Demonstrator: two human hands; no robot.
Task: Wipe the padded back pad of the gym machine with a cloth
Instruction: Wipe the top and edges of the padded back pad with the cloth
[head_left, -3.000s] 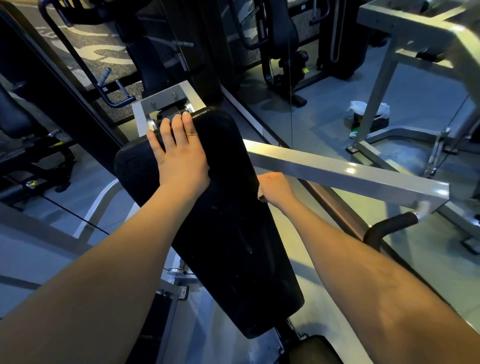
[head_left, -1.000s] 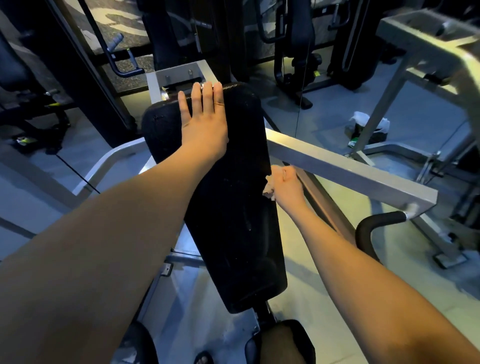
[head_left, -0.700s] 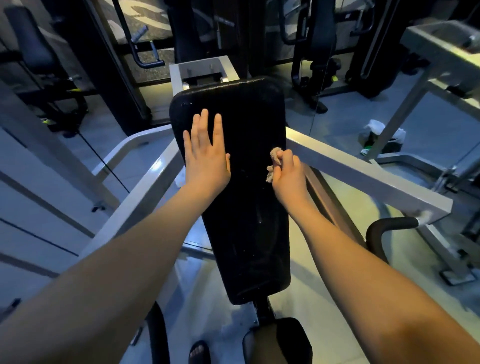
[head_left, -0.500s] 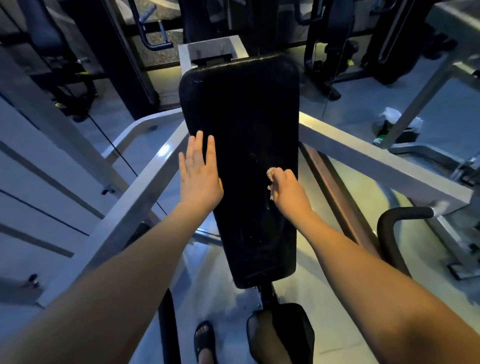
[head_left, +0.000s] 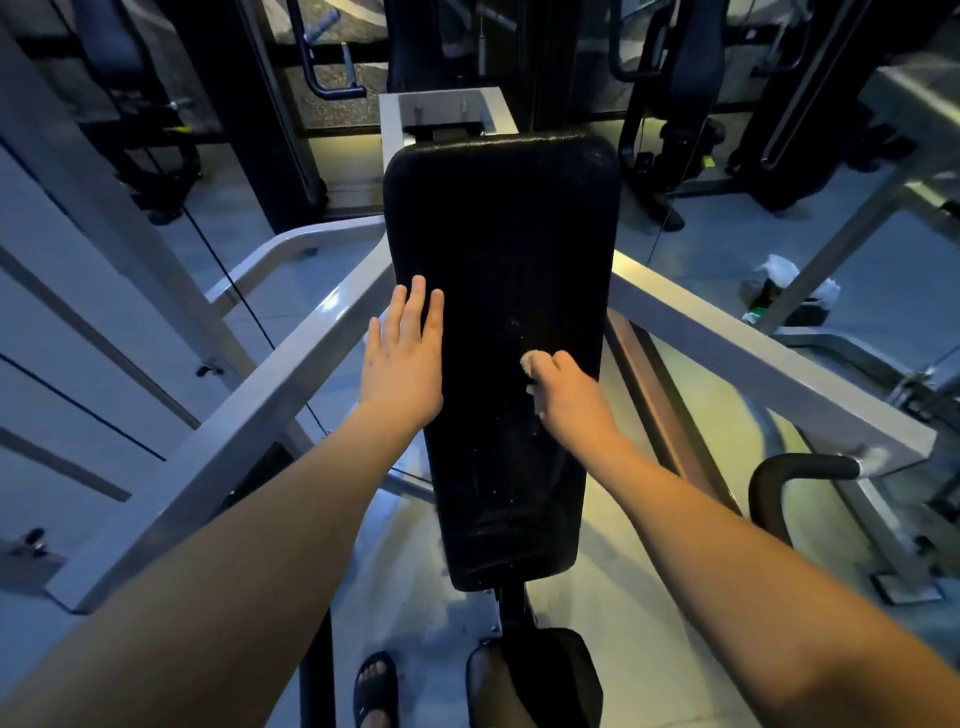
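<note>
The black padded back pad (head_left: 498, 249) runs down the middle of the view, long and upright, with faint pale streaks low on its face. My left hand (head_left: 402, 364) lies flat with straight fingers on the pad's left edge, about halfway down. My right hand (head_left: 563, 392) rests on the pad's right half at the same height and grips a small crumpled beige cloth (head_left: 530, 361). Only a bit of the cloth shows past my knuckles.
Grey steel frame arms (head_left: 753, 358) flank the pad on both sides. A black handle (head_left: 779, 483) curves up at the lower right. A white bag (head_left: 795, 286) lies on the floor at right. My sandalled foot (head_left: 375, 688) and the black seat (head_left: 550, 675) are below the pad.
Both hands have slid down the pad from near its top to its middle; my right hand came from the right edge onto the face. The view now faces the pad squarely.
</note>
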